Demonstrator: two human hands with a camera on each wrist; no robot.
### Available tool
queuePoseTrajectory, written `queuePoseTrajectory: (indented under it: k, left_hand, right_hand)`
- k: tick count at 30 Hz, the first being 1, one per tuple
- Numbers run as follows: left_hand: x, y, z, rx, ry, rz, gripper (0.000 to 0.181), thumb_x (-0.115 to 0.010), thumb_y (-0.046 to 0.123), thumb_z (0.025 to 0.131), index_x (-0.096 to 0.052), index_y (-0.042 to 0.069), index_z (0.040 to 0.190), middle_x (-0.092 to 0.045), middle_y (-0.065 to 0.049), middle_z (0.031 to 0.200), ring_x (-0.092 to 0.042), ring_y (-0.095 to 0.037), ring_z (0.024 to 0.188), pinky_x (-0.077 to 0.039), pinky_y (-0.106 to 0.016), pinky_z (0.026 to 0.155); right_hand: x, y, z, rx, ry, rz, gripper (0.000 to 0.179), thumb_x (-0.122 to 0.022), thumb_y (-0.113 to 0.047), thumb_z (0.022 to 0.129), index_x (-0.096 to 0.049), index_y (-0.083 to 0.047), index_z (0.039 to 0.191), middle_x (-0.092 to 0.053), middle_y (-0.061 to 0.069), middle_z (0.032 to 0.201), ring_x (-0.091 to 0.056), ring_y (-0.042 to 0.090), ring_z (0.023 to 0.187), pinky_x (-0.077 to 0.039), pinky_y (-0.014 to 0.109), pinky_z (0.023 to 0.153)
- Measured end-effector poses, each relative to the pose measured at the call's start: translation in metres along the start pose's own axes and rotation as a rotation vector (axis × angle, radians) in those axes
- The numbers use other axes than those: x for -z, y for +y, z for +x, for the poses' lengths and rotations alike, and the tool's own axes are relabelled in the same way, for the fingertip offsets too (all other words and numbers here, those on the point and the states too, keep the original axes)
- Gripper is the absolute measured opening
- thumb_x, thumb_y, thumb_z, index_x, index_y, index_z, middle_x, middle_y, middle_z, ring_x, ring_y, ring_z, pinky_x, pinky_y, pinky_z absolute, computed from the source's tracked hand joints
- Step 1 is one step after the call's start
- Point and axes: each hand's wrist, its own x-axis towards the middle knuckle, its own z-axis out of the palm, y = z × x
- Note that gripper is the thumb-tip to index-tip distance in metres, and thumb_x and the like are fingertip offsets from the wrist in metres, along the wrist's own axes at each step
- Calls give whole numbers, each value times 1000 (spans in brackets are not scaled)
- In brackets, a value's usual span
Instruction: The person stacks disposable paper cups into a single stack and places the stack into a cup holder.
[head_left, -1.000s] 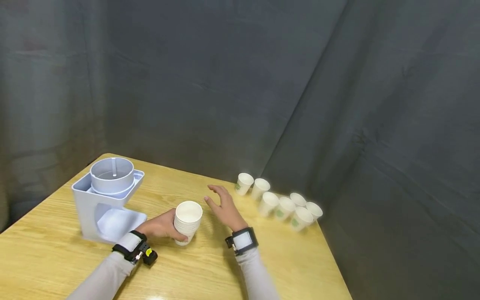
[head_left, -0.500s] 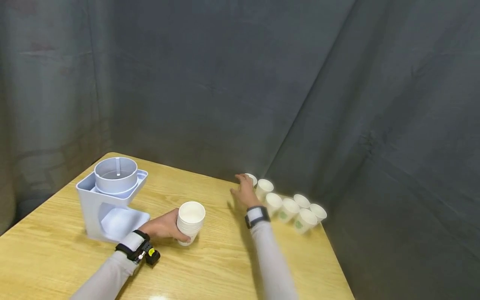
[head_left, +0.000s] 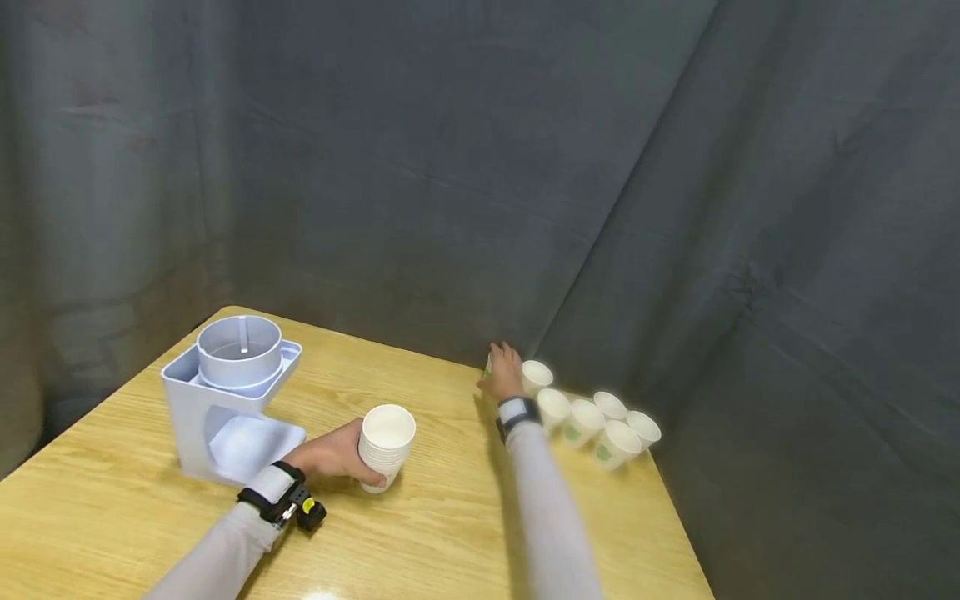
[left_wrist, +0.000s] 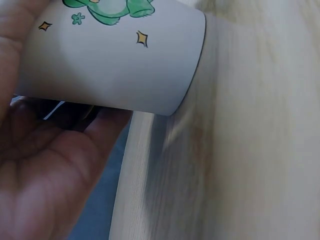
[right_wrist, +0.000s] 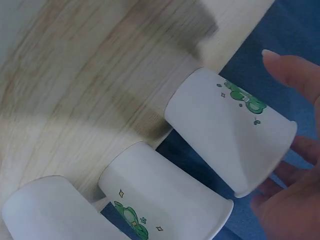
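My left hand [head_left: 333, 454] grips a stack of nested white paper cups [head_left: 387, 454] near the table's middle, thumb across the front. In the left wrist view, the paper cup's wall [left_wrist: 115, 65] shows a green frog print, its base close over the wood. At the far edge, my right hand [head_left: 506, 377] reaches around the leftmost single paper cup [right_wrist: 227, 132]. In the right wrist view its thumb stands apart from that cup, while the other fingers lie behind the rim. A second paper cup [right_wrist: 165, 192] stands right beside it.
Several more paper cups [head_left: 617, 446] stand along the table's right far edge. On the left is a pale plastic stand [head_left: 183, 417] with a round container [head_left: 240, 362] on top. A dark curtain [head_left: 420, 183] hangs behind the wooden table [head_left: 442, 517].
My right hand has moved from beside the stack, forward and right, to the leftmost single cup. The left hand keeps holding the stack in place. The head view has shifted slightly.
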Motion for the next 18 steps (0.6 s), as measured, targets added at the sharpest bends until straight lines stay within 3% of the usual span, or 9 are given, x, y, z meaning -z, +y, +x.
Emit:
queuePoseTrajectory:
  k: [5,8,14,18]
  left_hand:
    - [-4,0,-1,-4,-8,-3,79,-88,8,71,-48,-4,137,-64,-14,123,-59,-28,114,-42,-49,103]
    - [-3,1,-1,-5,-11,2,79,-88,8,71,-48,-4,137,-64,-14,123,-59,-28,114,-42,-50,103]
    - [-2,2,-1,-14,-4,8,79,-88,8,70,-48,-5,137,-65,-14,123,-59,-28,114,-42,-50,103]
    - [-1,3,-2,-15,-4,9,77,-88,9,69,-50,-5,135,-66,-14,120,-60,-28,112,-41,-49,103]
  right_hand:
    - [-11,16,1,62,39,-97,89,-89,-12,70,-45,10,143,-48,32,144,-41,48,136,-25,53,120]
    - [-11,19,1,73,64,-99,85,-89,-8,68,-49,10,140,-52,33,137,-45,50,130,-28,56,118]
    - [-8,9,-1,24,26,-119,75,-82,-2,73,-50,2,140,-51,28,133,-49,48,125,-37,54,112]
    - [-6,-2,-8,15,7,-134,75,-85,-3,72,-50,1,138,-51,28,133,-53,47,120,-44,54,105]
